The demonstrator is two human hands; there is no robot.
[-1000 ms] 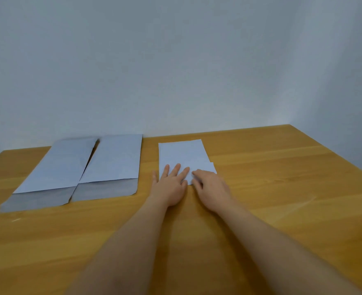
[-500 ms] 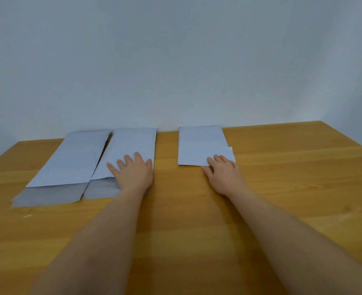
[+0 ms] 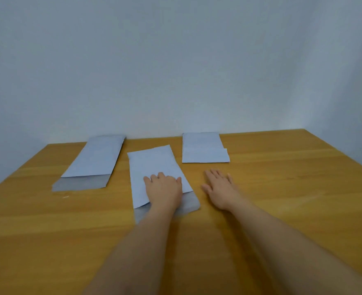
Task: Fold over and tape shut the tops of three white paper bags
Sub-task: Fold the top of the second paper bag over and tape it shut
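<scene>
Wooden table: left hand flat on the middle bag, grip released; right hand flat beside it.

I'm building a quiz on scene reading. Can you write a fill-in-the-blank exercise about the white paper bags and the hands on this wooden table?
1. The left hand presses flat on the ____ of the three flat white paper bags.
2. The right hand rests on the bare wooden ____.
3. The short folded white paper bag lies farthest to the ____.
4. The long unfolded white paper bag by the left edge touches ____ hand.

Missing words: middle; table; right; neither
</scene>
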